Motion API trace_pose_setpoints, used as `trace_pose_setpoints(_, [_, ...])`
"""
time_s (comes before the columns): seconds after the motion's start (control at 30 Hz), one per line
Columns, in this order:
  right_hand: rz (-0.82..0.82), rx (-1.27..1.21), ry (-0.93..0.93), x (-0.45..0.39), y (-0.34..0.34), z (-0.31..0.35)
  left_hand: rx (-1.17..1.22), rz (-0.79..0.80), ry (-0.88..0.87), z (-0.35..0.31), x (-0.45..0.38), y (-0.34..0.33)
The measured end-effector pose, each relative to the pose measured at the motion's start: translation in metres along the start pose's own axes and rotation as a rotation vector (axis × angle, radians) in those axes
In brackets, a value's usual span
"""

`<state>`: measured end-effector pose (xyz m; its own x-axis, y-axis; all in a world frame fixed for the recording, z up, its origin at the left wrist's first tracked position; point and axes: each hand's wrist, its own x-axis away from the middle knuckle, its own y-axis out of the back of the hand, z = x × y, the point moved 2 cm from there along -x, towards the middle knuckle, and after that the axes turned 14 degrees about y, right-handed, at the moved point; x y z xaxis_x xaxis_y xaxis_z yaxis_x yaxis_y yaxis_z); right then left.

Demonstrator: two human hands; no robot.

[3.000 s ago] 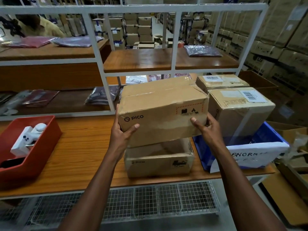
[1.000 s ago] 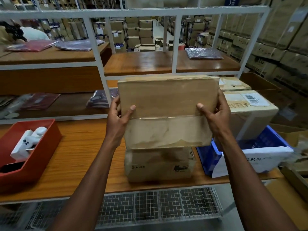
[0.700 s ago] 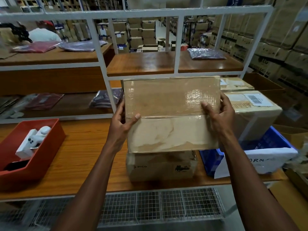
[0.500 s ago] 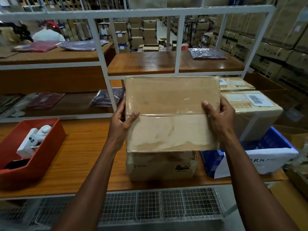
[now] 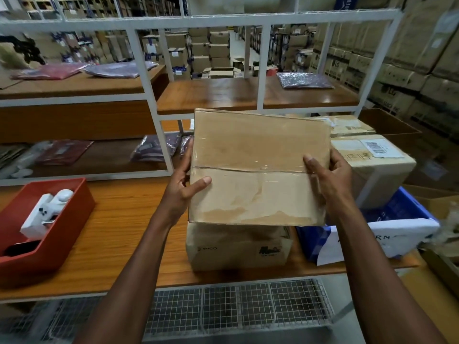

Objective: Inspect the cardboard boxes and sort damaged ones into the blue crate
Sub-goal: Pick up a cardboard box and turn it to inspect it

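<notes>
In the head view, a cardboard box [image 5: 258, 167] is gripped at its sides by the left hand [image 5: 185, 184] and right hand [image 5: 329, 176], its taped face raised above a second box [image 5: 238, 247] beside the blue crate [image 5: 402, 209]. Inspection appears underway; a damage verdict is needed next. Compared with three seconds ago, the logo side is tipped away

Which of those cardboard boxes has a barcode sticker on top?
The box in the blue crate, right of the held box: its barcode label shows; none shows on the others.

bench: wooden worktop [image 5: 104, 234] | rack: white frame [image 5: 146, 100] | behind: stacked cartons [image 5: 422, 58]
</notes>
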<state>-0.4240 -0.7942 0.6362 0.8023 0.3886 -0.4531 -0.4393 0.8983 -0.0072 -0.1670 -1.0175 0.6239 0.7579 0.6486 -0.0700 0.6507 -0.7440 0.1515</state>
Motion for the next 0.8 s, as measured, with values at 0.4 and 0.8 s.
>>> trace_pose_setpoints(0.4, [0.006,-0.041,0.095,0.004,0.007,-0.006,-0.08,-0.248,-0.021,0.001,-0.009,-0.007])
trace_pose_setpoints(0.8, [-0.008,-0.063,0.056,0.005,0.01,-0.009,0.09,-0.078,0.025,-0.011,0.003,-0.009])
